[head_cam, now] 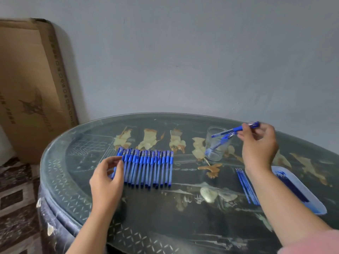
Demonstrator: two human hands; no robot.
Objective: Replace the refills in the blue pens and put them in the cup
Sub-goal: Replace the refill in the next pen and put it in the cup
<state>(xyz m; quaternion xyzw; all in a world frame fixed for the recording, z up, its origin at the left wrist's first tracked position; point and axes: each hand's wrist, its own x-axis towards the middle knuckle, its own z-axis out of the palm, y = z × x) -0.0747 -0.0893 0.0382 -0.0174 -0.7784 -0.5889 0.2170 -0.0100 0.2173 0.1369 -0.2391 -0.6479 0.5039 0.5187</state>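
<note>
Left hand [108,178] is curling at the left end of the pen row [148,167]; whether it is gripping one is unclear. Farther back, right hand [258,143] is pinching a pen [236,129] over the cup [212,154], another pen [219,143] leaning inside.

pen row [146,168] left, cup [217,143] right, tray [311,195] far right

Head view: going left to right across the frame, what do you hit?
cardboard box → left hand → row of blue pens → glass cup → loose refills → tray
</note>
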